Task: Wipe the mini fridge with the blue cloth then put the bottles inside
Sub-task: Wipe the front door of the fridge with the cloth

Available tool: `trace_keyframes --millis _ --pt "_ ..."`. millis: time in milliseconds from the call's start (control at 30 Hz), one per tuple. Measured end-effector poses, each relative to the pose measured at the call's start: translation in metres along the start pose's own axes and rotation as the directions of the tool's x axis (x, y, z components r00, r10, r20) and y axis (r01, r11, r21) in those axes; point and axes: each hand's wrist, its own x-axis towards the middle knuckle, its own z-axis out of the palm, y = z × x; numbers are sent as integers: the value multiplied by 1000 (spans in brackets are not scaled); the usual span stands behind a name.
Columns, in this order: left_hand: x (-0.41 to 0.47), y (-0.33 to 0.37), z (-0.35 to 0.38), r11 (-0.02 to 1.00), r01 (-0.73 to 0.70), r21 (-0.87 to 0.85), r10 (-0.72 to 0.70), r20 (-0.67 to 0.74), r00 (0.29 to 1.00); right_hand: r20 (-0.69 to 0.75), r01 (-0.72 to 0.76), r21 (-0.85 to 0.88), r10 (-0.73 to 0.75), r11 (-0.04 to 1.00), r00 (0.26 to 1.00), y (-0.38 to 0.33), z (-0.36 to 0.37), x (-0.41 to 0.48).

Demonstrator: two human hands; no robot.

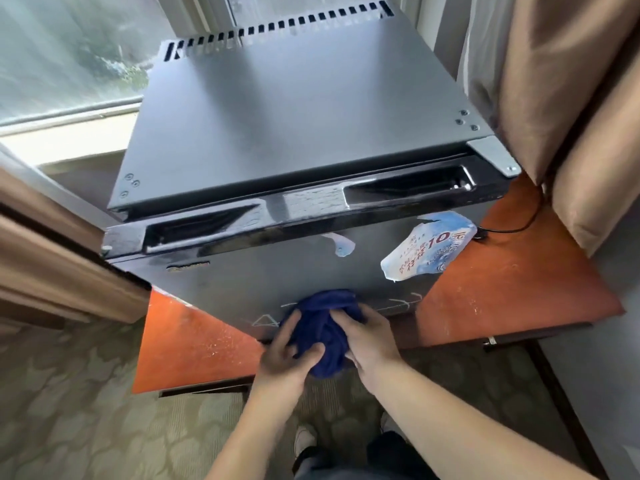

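Observation:
A grey-black mini fridge (298,109) stands on an orange-brown table, seen from above, with its door shut. A bunched blue cloth (323,327) is held in front of the lower part of the door. My left hand (289,358) grips the cloth from the left and below. My right hand (369,336) holds it from the right. Both hands are closed on the cloth. No bottles are in view.
The orange-brown table (502,292) reaches out on both sides of the fridge. A peeling blue-white sticker (427,247) hangs on the door's upper right. A black cable (512,230) lies at the right. Brown curtains (568,98) flank the fridge, with a window (69,57) behind.

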Motion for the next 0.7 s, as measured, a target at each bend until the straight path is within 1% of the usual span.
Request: trace_keyframes --millis 100,200,267,333,400,467,567,700 --pt "-14 0 -40 994 -104 -30 98 -151 984 85 36 -46 -32 998 996 7 44 -13" --pt "-15 -5 -70 990 -143 -20 134 -250 959 126 31 -77 -21 997 992 16 74 -17" --pt "-7 -11 -81 994 -106 -28 96 -244 965 96 18 -106 -8 994 995 25 84 -13" --pt "2 -16 -83 999 -33 -39 25 -193 981 26 -22 -157 27 987 999 33 88 -4" --pt "10 -21 -81 1000 2 20 1 -122 993 -42 -84 -193 78 978 996 42 87 2" --pt "10 -20 -82 999 9 49 -5 -83 997 -79 -109 -214 94 971 992 44 88 2" --pt "2 -12 -92 999 -35 21 37 -125 991 -56 -69 -169 61 983 997 39 98 -10" --pt "-14 4 -117 980 -194 -45 179 -236 955 26 0 -105 2 995 1000 34 126 -28"
